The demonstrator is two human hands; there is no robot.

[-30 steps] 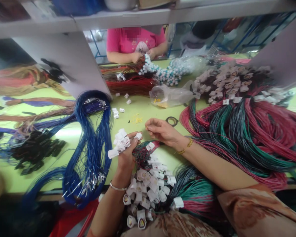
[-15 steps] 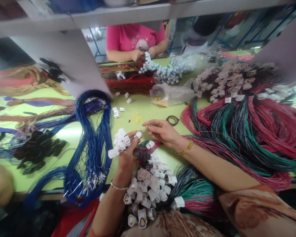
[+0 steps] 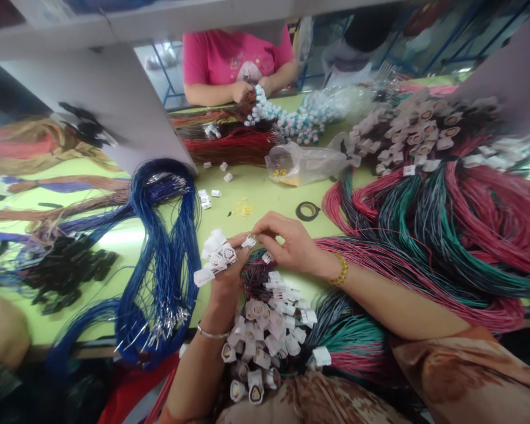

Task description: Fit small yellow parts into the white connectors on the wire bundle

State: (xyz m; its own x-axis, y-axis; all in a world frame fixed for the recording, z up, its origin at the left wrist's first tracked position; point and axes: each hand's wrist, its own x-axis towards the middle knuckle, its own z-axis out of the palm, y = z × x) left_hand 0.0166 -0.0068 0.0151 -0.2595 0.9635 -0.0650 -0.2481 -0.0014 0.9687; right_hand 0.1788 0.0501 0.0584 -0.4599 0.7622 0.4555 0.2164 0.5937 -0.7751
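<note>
My left hand is closed round several white plastic connectors, bunched at its outer side. One white connector is pinched at its thumb and fingertips. My right hand meets that connector with thumb and forefinger pressed together. The small yellow piece in its pinch is hidden by the fingertips. Just beyond both hands lies a scatter of small yellow pieces. Below them a bundle of wires ends in many white connectors, lying against my left forearm and lap.
A blue wire bundle and black connectors lie to the left. Red, green and black wires cover the right side. A tape roll and a plastic bag are farther back. Opposite, a person in a pink shirt handles wires.
My right hand has moved left and closer, bringing its pinched yellow piece to the white connector in my left hand. The view has shifted slightly.
</note>
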